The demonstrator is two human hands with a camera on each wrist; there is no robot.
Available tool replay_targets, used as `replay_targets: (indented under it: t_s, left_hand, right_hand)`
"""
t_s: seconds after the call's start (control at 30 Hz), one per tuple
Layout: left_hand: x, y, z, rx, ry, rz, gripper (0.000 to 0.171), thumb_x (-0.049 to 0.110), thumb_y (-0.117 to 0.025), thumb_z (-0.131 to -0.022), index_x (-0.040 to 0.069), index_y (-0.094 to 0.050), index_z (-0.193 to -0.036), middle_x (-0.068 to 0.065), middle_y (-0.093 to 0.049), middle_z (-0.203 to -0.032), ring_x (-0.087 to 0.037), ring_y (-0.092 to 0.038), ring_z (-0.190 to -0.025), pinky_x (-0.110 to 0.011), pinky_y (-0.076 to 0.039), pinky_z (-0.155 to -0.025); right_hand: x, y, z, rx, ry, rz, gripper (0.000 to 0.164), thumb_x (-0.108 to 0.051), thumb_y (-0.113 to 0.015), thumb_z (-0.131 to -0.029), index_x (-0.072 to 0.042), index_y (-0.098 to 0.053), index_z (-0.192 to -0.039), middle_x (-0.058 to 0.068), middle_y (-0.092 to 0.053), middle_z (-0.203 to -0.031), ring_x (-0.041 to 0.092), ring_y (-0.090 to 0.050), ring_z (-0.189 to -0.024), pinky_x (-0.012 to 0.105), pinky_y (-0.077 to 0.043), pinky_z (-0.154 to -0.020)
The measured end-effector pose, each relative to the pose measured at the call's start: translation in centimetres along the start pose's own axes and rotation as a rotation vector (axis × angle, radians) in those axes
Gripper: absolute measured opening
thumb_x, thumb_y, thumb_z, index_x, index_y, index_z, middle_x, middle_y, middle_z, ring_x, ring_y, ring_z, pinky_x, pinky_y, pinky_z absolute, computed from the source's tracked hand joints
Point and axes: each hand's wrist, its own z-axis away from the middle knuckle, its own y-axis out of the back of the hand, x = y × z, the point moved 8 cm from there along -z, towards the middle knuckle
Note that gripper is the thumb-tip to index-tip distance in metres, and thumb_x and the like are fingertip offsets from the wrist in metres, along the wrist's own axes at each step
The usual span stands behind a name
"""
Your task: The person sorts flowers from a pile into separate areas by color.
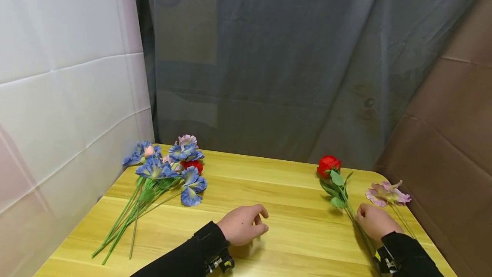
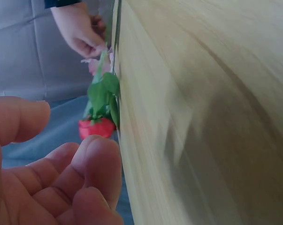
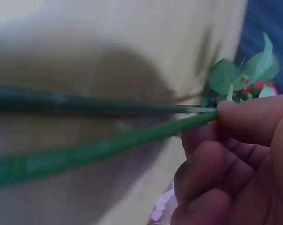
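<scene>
My right hand [image 1: 376, 221] pinches a green rose stem [image 3: 108, 146] between thumb and fingertips, low over the right side of the table. A second, darker stem [image 3: 85, 102] runs beside it in the right wrist view. The red rose [image 1: 328, 166] and its leaves [image 1: 337, 187] point toward the back of the table. Just right of that hand lies a pale purple flower [image 1: 388, 193]. Over the front middle, my left hand [image 1: 243, 225] holds nothing, fingers loosely bent; its thumb and fingers [image 2: 101, 164] are apart in the left wrist view.
A bunch of blue irises [image 1: 153, 168] with pink and red blooms lies at the left of the wooden table [image 1: 269, 183], stems toward the front. White cloth [image 1: 77, 97] hangs at left, grey cloth [image 1: 261, 54] behind, brown cloth [image 1: 457, 119] at right.
</scene>
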Motion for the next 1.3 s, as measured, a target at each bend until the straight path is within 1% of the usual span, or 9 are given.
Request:
replay_targets:
  t_s: [0.2, 0.33, 0.43, 0.5, 0.57, 0.7, 0.83, 1.07, 1.3]
  left_hand:
    - [-0.6, 0.4, 0.4, 0.013, 0.005, 0.013, 0.026, 0.033, -0.067, -0.098, 0.019, -0.065, -0.12, 0.013, -0.057, -0.083, -0.008, -0.051, -0.062, -0.027, -0.043, -0.063]
    - [-1.2, 0.7, 0.7, 0.016, 0.025, 0.017, 0.025, 0.032, -0.067, -0.098, 0.019, -0.064, -0.119, 0.012, -0.057, -0.084, -0.008, -0.052, -0.063, -0.028, -0.044, -0.063]
    - [-1.6, 1.1, 0.9, 0.028, 0.039, 0.018, 0.026, 0.032, -0.067, -0.098, 0.017, -0.064, -0.119, 0.012, -0.056, -0.084, -0.009, -0.051, -0.063, -0.029, -0.043, -0.063]
    - [-1.9, 1.5, 1.0, 0.04, 0.043, 0.012, 0.027, 0.032, -0.066, -0.098, 0.016, -0.064, -0.12, 0.011, -0.056, -0.084, -0.01, -0.051, -0.063, -0.029, -0.043, -0.063]
    - [-2.2, 2.0, 1.2, 0.056, 0.046, -0.003, 0.029, 0.032, -0.066, -0.099, 0.015, -0.064, -0.121, 0.01, -0.057, -0.086, -0.01, -0.052, -0.064, -0.03, -0.044, -0.064]
    - [-3.0, 3.4, 1.6, 0.117, 0.049, -0.084, 0.031, 0.033, -0.065, -0.099, 0.012, -0.064, -0.122, 0.005, -0.06, -0.097, -0.011, -0.056, -0.077, -0.033, -0.047, -0.07]
    - [-3.8, 5.4, 2.1, 0.201, 0.055, -0.147, 0.032, 0.031, -0.065, -0.099, 0.009, -0.065, -0.121, -0.004, -0.062, -0.107, -0.016, -0.059, -0.09, -0.037, -0.05, -0.077]
    - [-5.4, 7.9, 3.7, 0.281, 0.112, -0.162, 0.032, 0.028, -0.065, -0.099, 0.006, -0.065, -0.122, -0.008, -0.064, -0.109, -0.022, -0.061, -0.094, -0.042, -0.05, -0.079]
    - [-7.6, 9.6, 5.4, 0.333, 0.169, -0.196, 0.029, 0.027, -0.066, -0.098, 0.006, -0.065, -0.119, -0.007, -0.064, -0.106, -0.021, -0.061, -0.091, -0.043, -0.05, -0.078]
  right_hand:
    - [0.7, -1.4, -0.3, -0.064, -0.052, 0.062, 0.021, -0.015, -0.046, -0.102, -0.001, -0.058, -0.094, 0.008, -0.055, -0.081, 0.023, -0.051, -0.072, 0.043, -0.04, -0.069]
    - [0.8, -1.3, 0.1, -0.067, -0.092, 0.017, 0.025, -0.024, -0.05, -0.101, 0.0, -0.057, -0.098, 0.008, -0.055, -0.08, 0.023, -0.051, -0.07, 0.041, -0.039, -0.065]
    - [0.4, -0.5, 0.4, -0.029, -0.108, -0.016, 0.04, -0.039, -0.052, -0.102, 0.001, -0.056, -0.105, 0.008, -0.059, -0.081, 0.023, -0.054, -0.07, 0.042, -0.041, -0.063]
    - [-0.4, 0.2, 0.5, 0.009, -0.093, -0.026, 0.055, -0.049, -0.05, -0.102, 0.004, -0.056, -0.116, 0.01, -0.064, -0.09, 0.025, -0.06, -0.076, 0.045, -0.046, -0.067]
    - [-1.7, 0.6, 0.7, 0.03, -0.058, -0.049, 0.067, -0.056, -0.048, -0.102, 0.006, -0.054, -0.127, 0.015, -0.067, -0.103, 0.03, -0.064, -0.086, 0.049, -0.048, -0.07]
    - [-5.3, 0.6, 1.1, 0.058, 0.021, -0.102, 0.074, -0.062, -0.047, -0.101, 0.003, -0.053, -0.135, 0.019, -0.066, -0.117, 0.036, -0.065, -0.1, 0.05, -0.051, -0.077]
    - [-9.6, -0.3, 1.3, 0.077, 0.091, -0.16, 0.067, -0.061, -0.05, -0.1, -0.003, -0.057, -0.135, 0.01, -0.067, -0.115, 0.028, -0.065, -0.097, 0.047, -0.052, -0.079]
    - [-16.7, -3.3, 1.0, 0.038, 0.185, -0.298, 0.032, -0.034, -0.06, -0.103, -0.012, -0.063, -0.125, -0.002, -0.065, -0.103, 0.016, -0.062, -0.095, 0.043, -0.05, -0.083]
    - [-21.5, -5.5, 0.7, -0.004, 0.272, -0.361, 0.023, -0.029, -0.062, -0.102, -0.014, -0.066, -0.118, -0.006, -0.064, -0.097, 0.013, -0.061, -0.088, 0.041, -0.049, -0.08]
